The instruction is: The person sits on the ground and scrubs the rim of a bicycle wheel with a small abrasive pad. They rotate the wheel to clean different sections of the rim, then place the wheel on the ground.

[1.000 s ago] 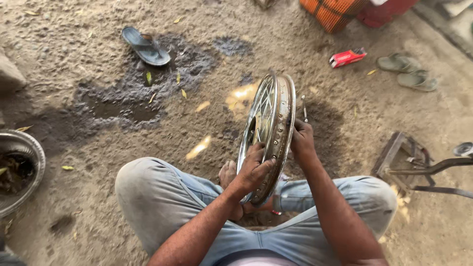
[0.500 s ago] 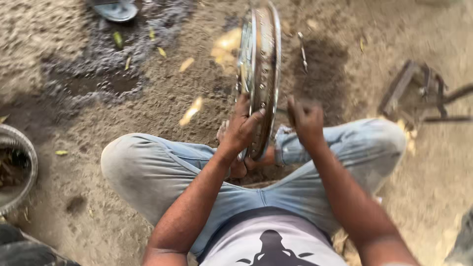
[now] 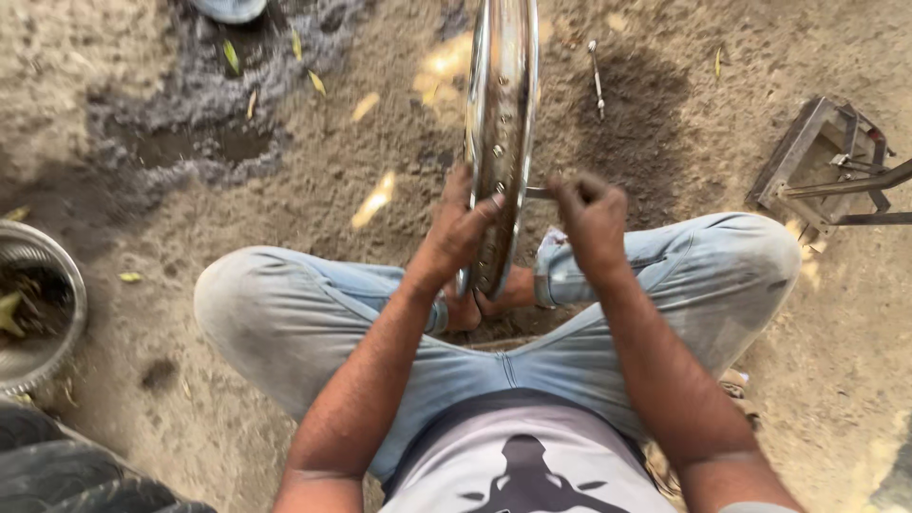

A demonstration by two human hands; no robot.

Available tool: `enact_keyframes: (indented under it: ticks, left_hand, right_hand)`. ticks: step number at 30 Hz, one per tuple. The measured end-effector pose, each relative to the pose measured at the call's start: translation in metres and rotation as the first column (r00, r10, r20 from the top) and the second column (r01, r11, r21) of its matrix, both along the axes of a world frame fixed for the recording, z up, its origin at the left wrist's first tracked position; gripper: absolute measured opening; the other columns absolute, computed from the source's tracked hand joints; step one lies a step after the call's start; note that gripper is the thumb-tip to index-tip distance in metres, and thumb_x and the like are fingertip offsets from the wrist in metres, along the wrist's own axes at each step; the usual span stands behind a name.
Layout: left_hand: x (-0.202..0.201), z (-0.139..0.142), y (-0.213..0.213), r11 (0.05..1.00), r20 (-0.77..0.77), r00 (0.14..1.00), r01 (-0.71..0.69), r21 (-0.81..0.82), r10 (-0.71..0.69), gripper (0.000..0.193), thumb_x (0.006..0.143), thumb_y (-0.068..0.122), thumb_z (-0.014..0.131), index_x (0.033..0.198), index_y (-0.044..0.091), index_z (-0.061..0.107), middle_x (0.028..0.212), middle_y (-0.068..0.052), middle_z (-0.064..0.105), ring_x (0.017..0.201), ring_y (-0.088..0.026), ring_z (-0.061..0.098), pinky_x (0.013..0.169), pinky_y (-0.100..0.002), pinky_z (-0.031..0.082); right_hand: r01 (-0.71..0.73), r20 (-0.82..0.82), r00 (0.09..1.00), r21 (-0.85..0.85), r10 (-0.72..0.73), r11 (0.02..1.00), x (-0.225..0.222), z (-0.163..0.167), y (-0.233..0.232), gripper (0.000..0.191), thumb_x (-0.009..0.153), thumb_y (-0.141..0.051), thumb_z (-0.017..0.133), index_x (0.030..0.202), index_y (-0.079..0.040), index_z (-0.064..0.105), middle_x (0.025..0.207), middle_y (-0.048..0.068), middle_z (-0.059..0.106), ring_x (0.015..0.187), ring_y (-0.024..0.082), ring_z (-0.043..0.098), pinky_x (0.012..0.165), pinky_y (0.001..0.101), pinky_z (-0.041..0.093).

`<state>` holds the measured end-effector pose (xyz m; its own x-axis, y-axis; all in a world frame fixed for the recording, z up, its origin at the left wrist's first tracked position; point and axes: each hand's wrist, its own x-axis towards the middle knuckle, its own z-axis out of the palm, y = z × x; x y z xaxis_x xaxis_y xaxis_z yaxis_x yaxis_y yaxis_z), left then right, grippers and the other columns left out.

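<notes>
Rim [image 3: 501,114] is standing upright on the dirt between my knees, left hand [image 3: 456,233] clamped round its near edge, right hand [image 3: 589,217] just beside it pinching a thin spoke [image 3: 538,193], reckon I'm mid-lacing, next needs careful threading.

Left hand [image 3: 458,233] on an upright wheel rim [image 3: 501,123], right hand [image 3: 591,220] gripping a thin tool [image 3: 538,193] beside it
</notes>
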<state>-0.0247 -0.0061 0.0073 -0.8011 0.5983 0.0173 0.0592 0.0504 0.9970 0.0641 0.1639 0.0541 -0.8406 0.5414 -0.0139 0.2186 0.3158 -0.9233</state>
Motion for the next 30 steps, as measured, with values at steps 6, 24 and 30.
enact_keyframes:
  ticks: [6, 24, 30]
  left_hand:
    - [0.017, 0.005, 0.003, 0.99, -0.111, 0.984, 0.139, 0.016, -0.136, 0.053, 0.099, 0.03, 0.063, 0.141, -0.002, 0.057, 0.154, -0.024, 0.043, 0.144, -0.038, 0.042, 0.12, -0.042, 0.032]
    - [0.006, 0.004, 0.007, 0.997, -0.192, 0.979, 0.073, 0.004, -0.07, 0.04, 0.094, 0.032, 0.063, 0.117, 0.0, 0.072, 0.134, -0.019, 0.061, 0.13, -0.037, 0.053, 0.11, -0.044, 0.041]
    - [0.011, 0.002, 0.014, 0.999, -0.201, 0.979, 0.03, -0.036, -0.037, 0.046, 0.093, 0.037, 0.062, 0.121, 0.002, 0.071, 0.132, -0.02, 0.06, 0.128, -0.038, 0.052, 0.111, -0.044, 0.039]
  right_hand:
    - [-0.079, -0.214, 0.974, 0.007, 0.078, 0.997, -0.073, 0.029, 0.017, 0.025, 0.106, -0.023, 0.066, 0.091, -0.003, 0.067, 0.075, -0.001, 0.059, 0.066, 0.006, 0.049, 0.057, 0.027, 0.039]
    - [-0.206, 0.133, 0.971, 0.044, 0.199, 0.977, 0.056, -0.027, -0.001, 0.035, 0.102, -0.031, 0.062, 0.086, -0.001, 0.069, 0.057, 0.007, 0.05, 0.053, 0.011, 0.041, 0.047, 0.035, 0.035]
    - [-0.035, 0.161, 0.986, -0.028, 0.039, 0.999, -0.02, 0.021, 0.026, 0.046, 0.106, -0.033, 0.061, 0.076, 0.001, 0.067, 0.059, 0.003, 0.052, 0.053, 0.012, 0.043, 0.048, 0.033, 0.033]
